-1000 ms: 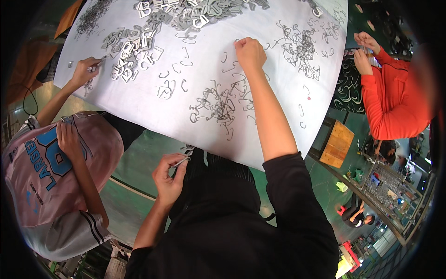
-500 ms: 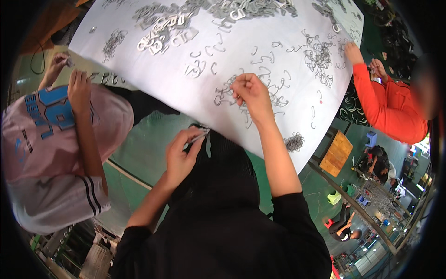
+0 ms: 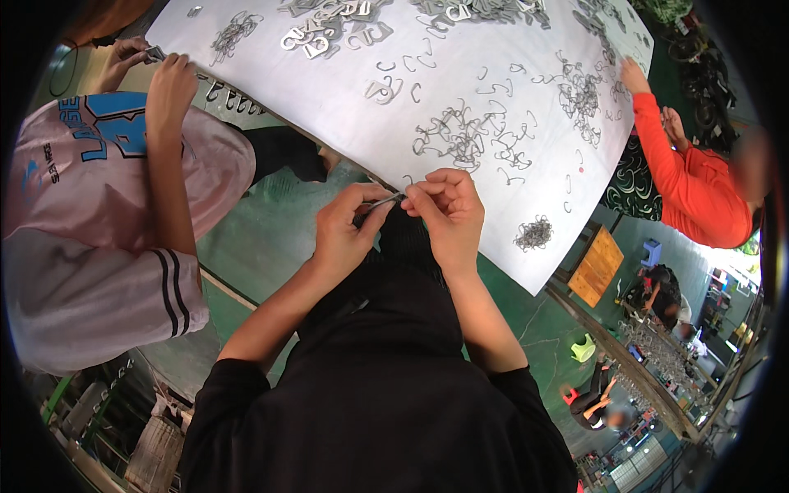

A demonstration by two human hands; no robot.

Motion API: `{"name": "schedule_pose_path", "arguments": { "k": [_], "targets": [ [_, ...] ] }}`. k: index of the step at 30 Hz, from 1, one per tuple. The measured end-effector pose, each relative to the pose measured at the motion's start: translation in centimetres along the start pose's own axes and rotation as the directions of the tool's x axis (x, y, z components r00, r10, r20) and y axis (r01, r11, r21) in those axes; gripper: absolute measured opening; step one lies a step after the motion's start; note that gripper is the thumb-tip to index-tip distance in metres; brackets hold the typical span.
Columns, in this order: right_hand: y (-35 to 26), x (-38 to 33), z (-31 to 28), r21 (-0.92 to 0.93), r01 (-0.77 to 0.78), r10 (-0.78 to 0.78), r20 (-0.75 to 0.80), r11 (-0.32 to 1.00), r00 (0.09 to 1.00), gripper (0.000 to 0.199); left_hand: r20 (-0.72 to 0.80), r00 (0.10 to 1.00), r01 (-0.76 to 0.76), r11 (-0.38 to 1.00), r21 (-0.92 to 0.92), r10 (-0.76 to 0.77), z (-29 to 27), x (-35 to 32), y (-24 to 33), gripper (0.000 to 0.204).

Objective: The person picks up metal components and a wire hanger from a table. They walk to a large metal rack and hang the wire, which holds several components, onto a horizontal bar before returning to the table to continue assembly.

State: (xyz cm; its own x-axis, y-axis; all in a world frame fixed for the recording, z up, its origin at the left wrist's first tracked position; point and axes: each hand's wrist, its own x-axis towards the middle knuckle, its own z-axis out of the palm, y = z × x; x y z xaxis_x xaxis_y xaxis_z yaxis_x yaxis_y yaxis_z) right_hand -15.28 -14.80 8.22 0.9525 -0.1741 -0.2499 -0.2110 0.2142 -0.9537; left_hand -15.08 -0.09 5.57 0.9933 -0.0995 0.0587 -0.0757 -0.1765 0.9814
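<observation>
My left hand (image 3: 345,228) pinches a small grey metal piece (image 3: 385,200) between thumb and fingers, just off the table's near edge. My right hand (image 3: 452,218) meets it there, its thumb and forefinger closed on a thin bent wire hook (image 3: 408,178) whose curved end shows above the fingertips. Where the two parts meet is mostly covered by my fingers. Beyond my hands a loose heap of similar wire hooks (image 3: 448,140) lies on the white tabletop (image 3: 362,123).
Flat grey metal pieces (image 3: 329,29) are heaped toward the far side. A tight bundle of wire (image 3: 534,234) rests near the right corner, more hooks (image 3: 579,99) farther off. A person in a pink shirt (image 3: 123,189) works at left, another in an orange top (image 3: 674,181) at right.
My right hand has come back from the hook heap toward me, with a wire hook, and joined my left hand. The left hand has shifted slightly right and up in the picture.
</observation>
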Motion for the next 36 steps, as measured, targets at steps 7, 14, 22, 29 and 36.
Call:
{"name": "schedule_pose_path", "arguments": {
  "k": [7,14,22,29,36],
  "targets": [
    [1.4,-1.9,0.7,-0.123,0.326,-0.334,-0.052,0.937,0.941,0.019,0.029,0.977,-0.212,0.976,0.053,0.211,-1.7,2.1,-2.5,0.012],
    [1.5,-2.3,-0.2,-0.268,0.421,-0.43,0.03,0.866,0.902,0.019,-0.181,0.939,-0.14,0.807,0.574,0.291,-0.9,18.8,-10.0,0.023],
    [1.1,-2.0,-1.6,-0.36,0.472,-0.46,0.125,0.805,0.879,0.021,-0.126,0.954,-0.035,0.517,0.855,0.273,0.9,25.7,-12.7,0.03],
    [1.4,-1.3,-2.0,-0.293,0.462,-0.474,0.033,0.837,0.88,0.015,-0.11,0.98,-0.111,0.911,0.397,0.167,1.4,20.3,-9.5,0.029],
    [1.2,-0.7,-2.3,-0.283,0.47,-0.495,-0.022,0.836,0.869,0.015,0.304,0.919,0.301,0.945,-0.127,-0.252,2.0,6.5,2.1,0.014]
  ]
}}
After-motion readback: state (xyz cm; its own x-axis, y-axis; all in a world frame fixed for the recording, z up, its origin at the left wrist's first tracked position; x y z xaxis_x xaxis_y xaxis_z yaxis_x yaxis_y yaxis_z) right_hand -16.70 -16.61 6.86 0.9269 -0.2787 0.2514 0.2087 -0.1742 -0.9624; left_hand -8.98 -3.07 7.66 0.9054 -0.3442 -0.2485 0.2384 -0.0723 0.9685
